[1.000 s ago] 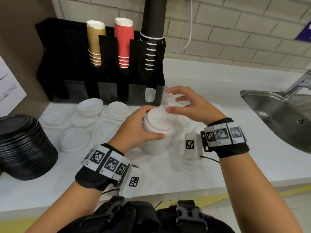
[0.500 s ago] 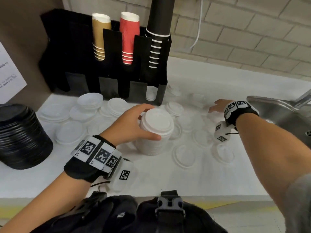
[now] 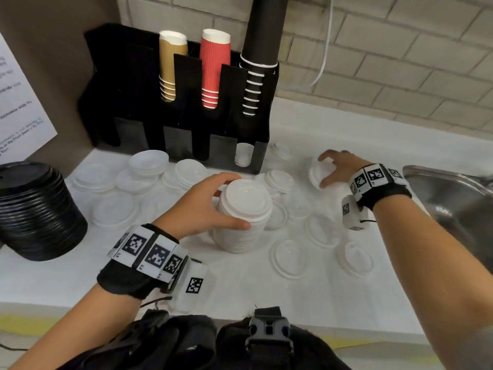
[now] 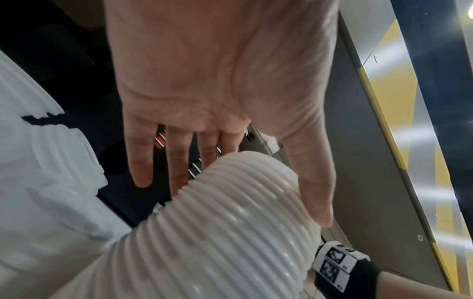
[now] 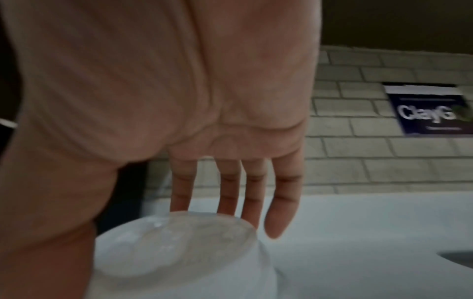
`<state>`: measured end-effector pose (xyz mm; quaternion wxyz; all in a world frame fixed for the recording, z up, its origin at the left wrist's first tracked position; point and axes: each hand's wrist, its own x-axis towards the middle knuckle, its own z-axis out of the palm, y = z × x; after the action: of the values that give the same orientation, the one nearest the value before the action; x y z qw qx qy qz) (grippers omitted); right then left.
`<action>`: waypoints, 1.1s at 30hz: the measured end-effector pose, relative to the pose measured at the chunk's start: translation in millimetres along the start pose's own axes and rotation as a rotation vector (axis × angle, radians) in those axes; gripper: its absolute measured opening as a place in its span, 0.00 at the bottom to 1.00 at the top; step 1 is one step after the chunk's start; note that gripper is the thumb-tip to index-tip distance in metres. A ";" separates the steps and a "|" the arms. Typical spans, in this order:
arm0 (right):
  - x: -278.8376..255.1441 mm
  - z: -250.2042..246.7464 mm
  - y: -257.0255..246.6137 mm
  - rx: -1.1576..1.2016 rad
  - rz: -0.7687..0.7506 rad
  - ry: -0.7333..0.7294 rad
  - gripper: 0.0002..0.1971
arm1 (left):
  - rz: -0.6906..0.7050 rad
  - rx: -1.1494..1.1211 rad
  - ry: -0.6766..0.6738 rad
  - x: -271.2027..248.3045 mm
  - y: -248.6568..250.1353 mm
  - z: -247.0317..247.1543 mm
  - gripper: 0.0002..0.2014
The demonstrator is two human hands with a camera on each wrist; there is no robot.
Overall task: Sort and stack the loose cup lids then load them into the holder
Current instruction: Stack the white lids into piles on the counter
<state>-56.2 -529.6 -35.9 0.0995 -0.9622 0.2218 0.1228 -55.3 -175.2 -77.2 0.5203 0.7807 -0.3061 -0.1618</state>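
Currently stacking: your left hand grasps the lid stack standing on the counter; your right hand closes on a loose lid near the holder. Next, likely seat it squarely on top. Only the left wrist view shows the stack's ribbed side.

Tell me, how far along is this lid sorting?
Partly done. A tall stack of white lids already stands on the counter, steadied by the left hand. The right hand is closing on a small pile of lids farther back. Many loose lids still lie scattered, and the holder shows lids in only one front slot, so stacking continues and loading remains.
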 end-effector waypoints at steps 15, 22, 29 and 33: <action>-97.4 -17.0 -121.9 0.273 -0.713 -0.264 0.32 | 0.011 -0.042 0.051 -6.4 -5.7 3.4 0.42; -109.5 -3.1 -136.0 0.129 -0.775 -0.201 0.34 | -0.020 -0.038 0.060 -6.4 -9.0 4.0 0.53; -115.9 -0.5 -142.4 0.055 -0.783 -0.182 0.34 | 0.003 -0.054 0.044 -8.1 -5.5 0.9 0.48; -115.4 2.1 -143.4 0.031 -0.786 -0.159 0.35 | 0.012 -0.045 0.041 -8.5 -4.0 0.3 0.41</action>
<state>-92.5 -356.3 14.1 0.1701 -0.9596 -0.1696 0.1463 -60.7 -168.8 -81.5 0.5448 0.7701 -0.2962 -0.1494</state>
